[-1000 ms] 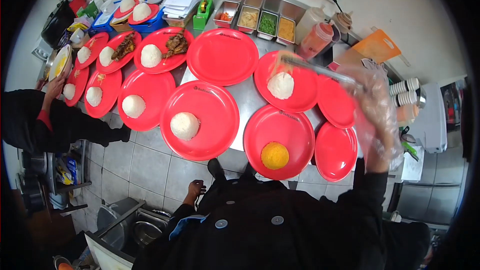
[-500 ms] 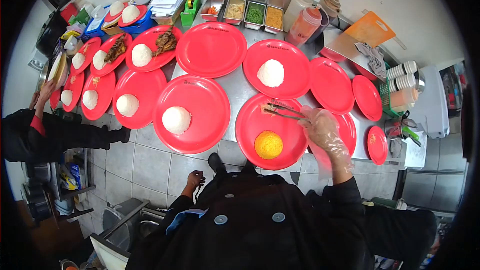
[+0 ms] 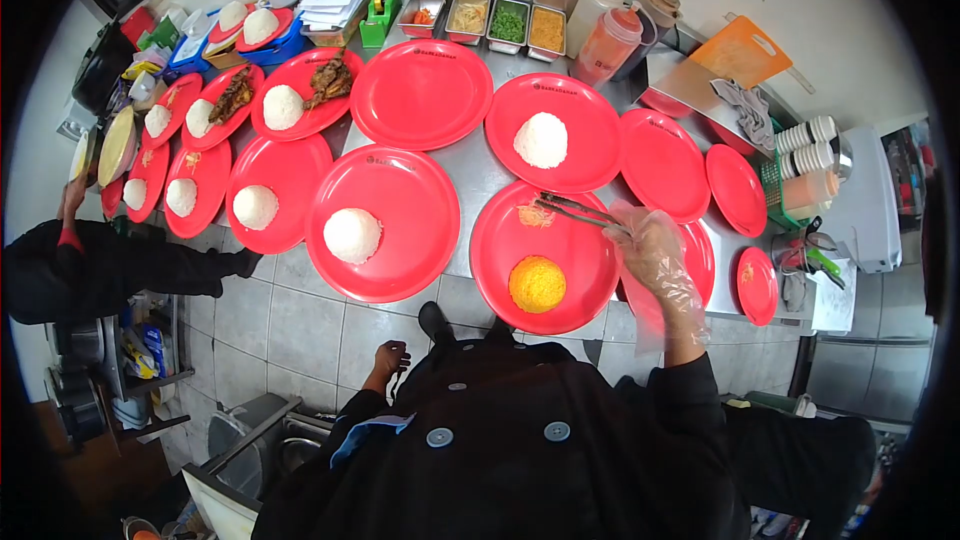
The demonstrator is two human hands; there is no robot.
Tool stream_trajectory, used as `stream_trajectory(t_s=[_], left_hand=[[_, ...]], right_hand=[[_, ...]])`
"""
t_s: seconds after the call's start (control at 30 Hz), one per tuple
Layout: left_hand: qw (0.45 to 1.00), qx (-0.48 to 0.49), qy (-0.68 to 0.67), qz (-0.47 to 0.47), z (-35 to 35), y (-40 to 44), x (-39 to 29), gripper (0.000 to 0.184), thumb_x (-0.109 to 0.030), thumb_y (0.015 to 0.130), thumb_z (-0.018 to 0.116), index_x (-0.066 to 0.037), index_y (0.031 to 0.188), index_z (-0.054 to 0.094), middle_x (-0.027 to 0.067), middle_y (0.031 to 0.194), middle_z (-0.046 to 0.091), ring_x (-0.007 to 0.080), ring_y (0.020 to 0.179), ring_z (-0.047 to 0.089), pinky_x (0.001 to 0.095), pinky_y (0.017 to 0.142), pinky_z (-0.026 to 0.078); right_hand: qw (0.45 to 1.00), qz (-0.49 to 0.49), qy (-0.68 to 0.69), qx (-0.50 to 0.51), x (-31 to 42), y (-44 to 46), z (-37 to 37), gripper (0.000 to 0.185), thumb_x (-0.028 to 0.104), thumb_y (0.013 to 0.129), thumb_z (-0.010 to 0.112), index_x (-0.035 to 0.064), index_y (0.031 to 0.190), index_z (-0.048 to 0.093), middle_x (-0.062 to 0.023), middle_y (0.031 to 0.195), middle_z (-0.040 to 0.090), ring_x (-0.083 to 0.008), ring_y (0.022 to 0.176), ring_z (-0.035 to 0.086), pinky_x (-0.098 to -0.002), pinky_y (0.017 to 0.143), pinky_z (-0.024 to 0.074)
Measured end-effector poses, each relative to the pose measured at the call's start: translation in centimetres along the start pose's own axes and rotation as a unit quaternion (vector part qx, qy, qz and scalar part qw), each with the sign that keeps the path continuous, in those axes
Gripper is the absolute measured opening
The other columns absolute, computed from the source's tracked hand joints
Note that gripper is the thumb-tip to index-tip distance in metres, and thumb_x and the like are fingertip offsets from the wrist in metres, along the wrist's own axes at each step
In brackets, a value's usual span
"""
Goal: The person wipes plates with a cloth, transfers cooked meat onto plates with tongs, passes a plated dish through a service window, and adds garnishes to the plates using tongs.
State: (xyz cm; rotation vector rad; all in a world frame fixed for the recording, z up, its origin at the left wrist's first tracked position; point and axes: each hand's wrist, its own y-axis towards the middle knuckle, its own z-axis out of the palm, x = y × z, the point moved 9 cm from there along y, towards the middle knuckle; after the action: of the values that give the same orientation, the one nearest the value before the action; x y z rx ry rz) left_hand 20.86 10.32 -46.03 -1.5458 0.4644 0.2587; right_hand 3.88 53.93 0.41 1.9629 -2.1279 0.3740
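My right hand (image 3: 652, 245), in a clear plastic glove, is closed around metal tongs (image 3: 580, 210). The tongs' tips hover by a small heap of pale shreds (image 3: 536, 215) on a red oval plate (image 3: 585, 280). A yellow rice mound (image 3: 537, 284) sits lower on that plate. Down at my side hangs my left hand (image 3: 391, 357), bare, its fingers loosely bent and apart, with nothing visible in them. To the left, another red plate (image 3: 420, 260) bears a white rice mound (image 3: 352, 236).
More red plates line the steel counter, some with rice and browned meat (image 3: 328, 80). Behind them stand metal topping trays (image 3: 508, 28) and squeeze bottles (image 3: 607, 45). Stacked cups (image 3: 805, 148) are at right. A co-worker (image 3: 110, 260) stands at far left.
My right hand and the tongs have moved slightly right; the shreds now show on the plate beside the tips. At far left, the co-worker's hands and a pale bowl have shifted.
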Motion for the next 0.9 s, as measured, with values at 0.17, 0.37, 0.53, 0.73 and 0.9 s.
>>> stream_trajectory(t_s=[0.17,0.37,0.53,0.73,0.9], left_hand=[[1.000,0.010,-0.012,-0.002,0.5,-0.5,-0.6,0.025,-0.019,0.087,0.055,-0.003,0.106,0.054,0.0155,0.078,0.064,0.0227,0.058,0.062,0.0320,0.046,0.048],[1.000,-0.001,0.002,-0.002,0.2,-0.1,0.2,0.025,-0.019,0.087,0.056,-0.003,0.106,0.054,0.0155,0.078,0.064,0.0233,0.058,0.062,0.0327,0.046,0.048],[1.000,0.008,-0.010,-0.002,0.4,0.4,0.7,0.025,-0.019,0.087,0.056,-0.003,0.106,0.054,0.0156,0.078,0.064,0.0234,0.058,0.062,0.0328,0.046,0.048],[1.000,0.010,-0.004,-0.002,0.7,0.0,-0.6,0.025,-0.020,0.087,0.056,-0.004,0.105,0.054,0.0152,0.078,0.064,0.0225,0.058,0.061,0.0317,0.046,0.047],[1.000,0.012,-0.008,0.000,0.6,0.3,-0.1,0.024,-0.020,0.087,0.056,-0.005,0.105,0.054,0.0151,0.078,0.063,0.0229,0.058,0.061,0.0323,0.046,0.048]], right_hand=[[0.996,-0.014,-0.084,0.026,1.5,-0.3,0.9,0.030,0.022,0.075,0.067,0.0054,0.100,0.062,-0.0144,0.084,0.061,-0.0331,0.082,0.058,-0.0418,0.070,0.0464],[0.995,-0.032,-0.082,-0.043,0.3,-1.4,-0.4,0.029,0.022,0.076,0.066,0.0038,0.098,0.061,-0.0151,0.083,0.061,-0.0340,0.081,0.058,-0.0427,0.069,0.0462],[0.996,0.067,-0.064,-0.010,-1.6,-1.9,1.0,0.027,0.020,0.077,0.065,0.0025,0.098,0.061,-0.0159,0.083,0.062,-0.0346,0.080,0.059,-0.0439,0.068,0.0459],[0.995,-0.024,-0.051,-0.084,0.5,-2.4,1.4,0.028,0.018,0.078,0.065,0.0038,0.101,0.061,-0.0156,0.084,0.061,-0.0343,0.078,0.059,-0.0424,0.066,0.0461],[0.992,-0.022,-0.048,-0.116,2.4,-3.1,-1.5,0.028,0.017,0.079,0.064,0.0058,0.104,0.060,-0.0150,0.085,0.059,-0.0335,0.078,0.058,-0.0419,0.064,0.0458]])
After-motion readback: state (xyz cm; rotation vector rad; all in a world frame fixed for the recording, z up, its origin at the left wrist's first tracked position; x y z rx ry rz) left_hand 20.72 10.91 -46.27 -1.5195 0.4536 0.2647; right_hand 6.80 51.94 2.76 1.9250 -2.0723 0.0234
